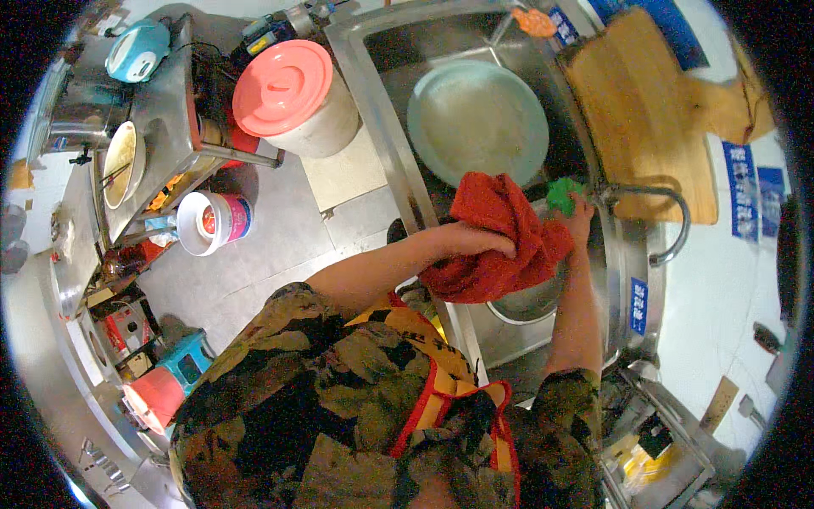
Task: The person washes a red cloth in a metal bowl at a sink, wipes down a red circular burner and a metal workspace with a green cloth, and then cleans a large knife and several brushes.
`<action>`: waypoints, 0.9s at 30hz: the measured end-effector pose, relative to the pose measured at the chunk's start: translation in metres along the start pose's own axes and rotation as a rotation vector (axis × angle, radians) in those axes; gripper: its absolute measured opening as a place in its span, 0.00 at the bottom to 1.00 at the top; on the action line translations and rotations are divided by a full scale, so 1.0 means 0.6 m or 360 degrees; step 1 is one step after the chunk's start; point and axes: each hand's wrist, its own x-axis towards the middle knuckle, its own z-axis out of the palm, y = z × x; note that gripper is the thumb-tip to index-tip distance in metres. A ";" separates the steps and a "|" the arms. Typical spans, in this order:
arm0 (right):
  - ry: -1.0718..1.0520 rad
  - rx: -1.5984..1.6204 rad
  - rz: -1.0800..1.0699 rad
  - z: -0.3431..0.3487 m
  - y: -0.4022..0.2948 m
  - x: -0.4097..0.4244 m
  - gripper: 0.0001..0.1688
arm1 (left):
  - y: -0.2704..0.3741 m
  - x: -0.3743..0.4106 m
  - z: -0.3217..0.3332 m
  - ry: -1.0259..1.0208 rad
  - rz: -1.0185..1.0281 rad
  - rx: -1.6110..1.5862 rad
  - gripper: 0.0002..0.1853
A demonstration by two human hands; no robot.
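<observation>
My left hand (486,242) grips a bunched red cloth (493,280) above the near part of the metal sink. At the sink's right side, my right hand (577,223) has its fingers on a green mesh scrubber (563,195). The cloth's right end reaches that hand, and some of its fingers are hidden. Beyond the cloth, a large pale green basin (477,124) with cloudy liquid sits in the far sink bowl. Under the cloth, part of a round metal bowl (524,312) shows.
A curved faucet (680,219) and wooden boards (642,121) stand along the sink's right side. To the left are a pink-lidded bucket (286,89), a white tub (197,223) and a metal table (159,121) bearing a bowl (124,162) with chopsticks. An orange scrubber (534,23) lies at the far rim.
</observation>
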 end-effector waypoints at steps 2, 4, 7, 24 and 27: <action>-0.0437 0.0730 0.0432 0.008 0.103 -0.027 0.29 | 0.010 0.003 -0.001 -0.0111 -0.0035 -0.0043 0.26; -0.0651 0.1278 0.0788 -0.011 0.098 -0.023 0.28 | 0.010 0.003 -0.012 -0.0123 0.0108 -0.0050 0.25; -0.0425 0.2278 0.1173 -0.195 -0.113 -0.018 0.25 | 0.018 -0.011 -0.021 -0.0064 0.0336 -0.0064 0.28; -0.0303 0.2882 0.0841 -0.315 -0.363 -0.208 0.25 | -0.112 -0.107 0.108 -0.0298 0.1636 0.0224 0.21; -0.0314 0.2788 0.0653 -0.324 -0.383 -0.230 0.25 | -0.109 -0.155 0.122 -0.0236 0.0675 -0.0708 0.21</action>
